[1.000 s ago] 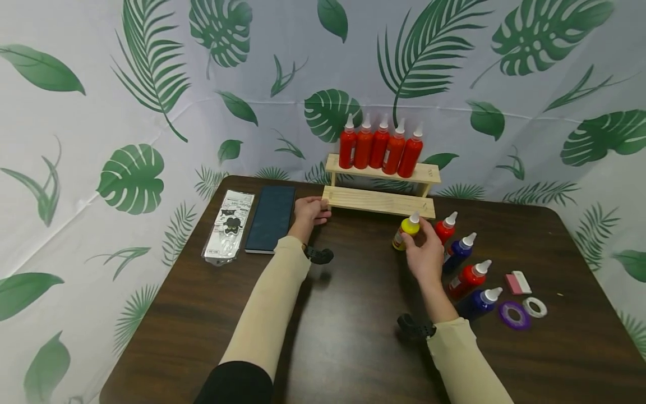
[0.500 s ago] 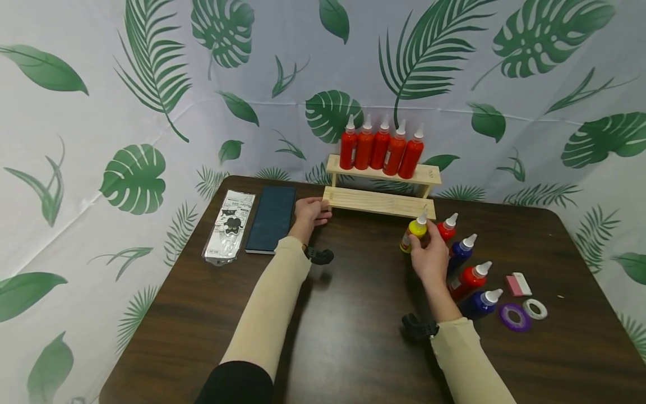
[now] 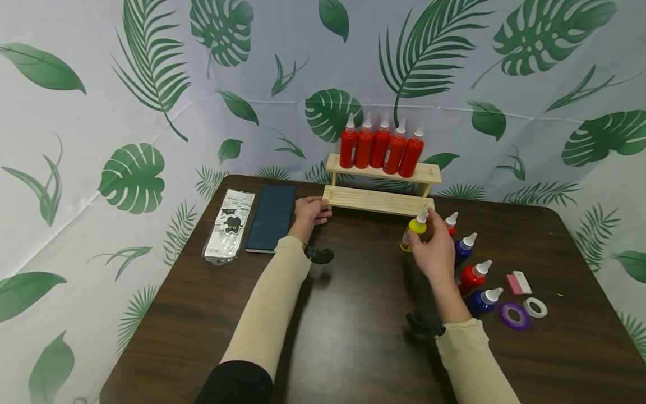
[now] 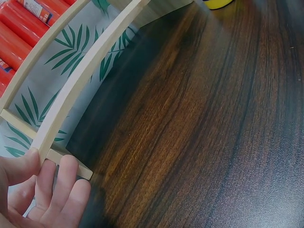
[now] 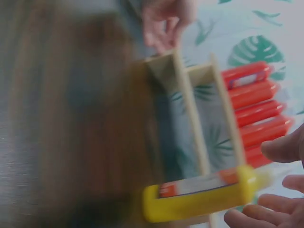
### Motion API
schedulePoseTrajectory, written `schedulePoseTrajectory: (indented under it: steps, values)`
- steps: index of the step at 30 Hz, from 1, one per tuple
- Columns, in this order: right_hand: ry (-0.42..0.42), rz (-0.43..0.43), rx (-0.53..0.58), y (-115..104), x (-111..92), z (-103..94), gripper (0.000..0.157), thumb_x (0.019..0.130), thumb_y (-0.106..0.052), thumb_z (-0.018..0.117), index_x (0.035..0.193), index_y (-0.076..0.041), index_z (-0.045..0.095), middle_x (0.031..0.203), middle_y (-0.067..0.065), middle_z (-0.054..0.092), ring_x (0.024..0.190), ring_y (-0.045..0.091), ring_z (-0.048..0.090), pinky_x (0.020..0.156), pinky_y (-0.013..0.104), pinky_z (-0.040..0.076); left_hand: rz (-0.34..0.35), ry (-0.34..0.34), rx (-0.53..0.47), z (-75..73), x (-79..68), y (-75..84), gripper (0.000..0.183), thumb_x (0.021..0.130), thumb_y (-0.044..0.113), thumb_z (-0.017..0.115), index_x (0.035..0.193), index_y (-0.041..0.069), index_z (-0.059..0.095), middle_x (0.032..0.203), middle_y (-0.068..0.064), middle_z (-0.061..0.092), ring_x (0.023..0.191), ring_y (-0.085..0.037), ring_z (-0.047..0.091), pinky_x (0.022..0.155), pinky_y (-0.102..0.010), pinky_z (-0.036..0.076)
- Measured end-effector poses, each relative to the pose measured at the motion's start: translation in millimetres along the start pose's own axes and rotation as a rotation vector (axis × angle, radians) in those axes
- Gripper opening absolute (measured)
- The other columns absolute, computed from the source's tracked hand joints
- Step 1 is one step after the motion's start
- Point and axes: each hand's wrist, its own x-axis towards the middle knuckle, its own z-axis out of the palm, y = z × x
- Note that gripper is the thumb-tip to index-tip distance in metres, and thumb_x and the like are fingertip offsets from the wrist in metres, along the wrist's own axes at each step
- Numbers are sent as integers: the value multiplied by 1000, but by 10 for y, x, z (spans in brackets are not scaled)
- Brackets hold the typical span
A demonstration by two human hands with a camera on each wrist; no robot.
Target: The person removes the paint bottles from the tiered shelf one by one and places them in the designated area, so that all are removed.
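Note:
A two-tier wooden rack (image 3: 378,201) stands at the back of the table. My left hand (image 3: 310,211) pinches the left end of its lower shelf; in the left wrist view the thumb lies on top, with fingers below. On the table before the rack's right end stands a yellow squeeze bottle (image 3: 415,233) with a pointed nozzle. Thumb and fingers of my right hand (image 3: 435,247) are spread about its upper part, and the right wrist view shows gaps between them and the yellow bottle (image 5: 199,197). Several red squeeze bottles (image 3: 379,147) line the upper shelf.
Right of my right hand, a row holds a red bottle (image 3: 451,221), a blue one (image 3: 463,248), another red one (image 3: 471,276) and another blue one (image 3: 481,303). Beyond lie an eraser (image 3: 518,283) and tape rolls (image 3: 515,326). A dark notebook (image 3: 271,219) and a ruler-set packet (image 3: 229,224) lie left.
The yellow bottle shifted slightly right with my right hand, then stayed put. Since then the right hand has moved a little farther right and up. My left hand keeps its place on the rack.

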Motion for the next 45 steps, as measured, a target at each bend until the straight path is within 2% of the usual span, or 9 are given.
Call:
schedulePoseTrajectory:
  steps: [4, 8, 15, 20, 24, 27, 34, 38, 45]
  values:
    - [75, -88, -7, -252, 53, -167, 63, 91, -23, 64, 147, -13, 37, 141, 16, 48, 114, 36, 55, 86, 51, 49, 1, 3, 1, -14, 3, 0, 26, 89, 13, 68, 115, 7, 66, 100, -11, 73, 72, -18, 72, 64, -33, 58]
    - [110, -139, -6, -564, 201, -356, 61, 92, -29, 62, 147, -15, 38, 143, 13, 46, 124, 34, 50, 93, 53, 46, 5, 10, 0, -27, 14, -4, 26, 89, 14, 68, 114, 6, 67, 101, -11, 72, 73, -19, 72, 64, -33, 58]
    - [7, -87, -7, -936, 658, -460, 65, 94, -38, 55, 151, -18, 30, 150, 11, 39, 133, 33, 42, 103, 56, 37, 10, 11, -3, -46, 41, -11, 26, 89, 13, 68, 114, 7, 67, 101, -12, 72, 70, -18, 72, 62, -32, 58]
    - [-81, -7, -62, -959, 1085, -342, 69, 96, -38, 52, 154, -16, 21, 152, 14, 34, 132, 36, 40, 103, 54, 38, 1, 28, 3, -33, 69, -25, 25, 88, 14, 69, 113, 7, 67, 97, -11, 73, 68, -17, 71, 59, -31, 58]
    - [-137, -38, -114, -870, 1344, -234, 70, 98, -35, 50, 154, -12, 15, 154, 17, 29, 137, 38, 33, 109, 54, 31, 4, 33, 14, -11, 70, -29, 25, 88, 14, 69, 112, 7, 67, 95, -11, 73, 72, -19, 72, 57, -29, 57]
    - [-171, -58, -82, -815, 1469, -159, 67, 99, -33, 49, 154, -11, 18, 152, 17, 32, 137, 37, 33, 110, 53, 30, 10, 29, 17, -2, 58, -24, 25, 89, 14, 69, 112, 7, 67, 96, -11, 73, 75, -20, 72, 56, -28, 57]
    - [-153, 1, 42, -768, 1546, -72, 59, 101, -26, 45, 153, -13, 20, 150, 16, 36, 133, 35, 40, 106, 48, 37, 13, 30, 25, 8, 38, -21, 23, 88, 15, 70, 110, 7, 67, 94, -9, 73, 75, -20, 72, 58, -30, 57]
    - [-77, -11, 69, -735, 1534, -73, 55, 100, -24, 47, 150, -13, 29, 145, 16, 42, 129, 35, 46, 105, 47, 40, -1, 33, 29, 42, 70, -36, 22, 88, 15, 70, 108, 7, 68, 91, -9, 73, 69, -18, 72, 61, -32, 58]
    - [39, -6, 125, -957, 1433, -241, 52, 99, -28, 50, 148, -18, 36, 143, 12, 46, 126, 31, 50, 103, 42, 43, -2, 33, 24, 21, 57, -9, 23, 88, 14, 70, 110, 7, 68, 94, -9, 73, 76, -22, 72, 55, -29, 57]
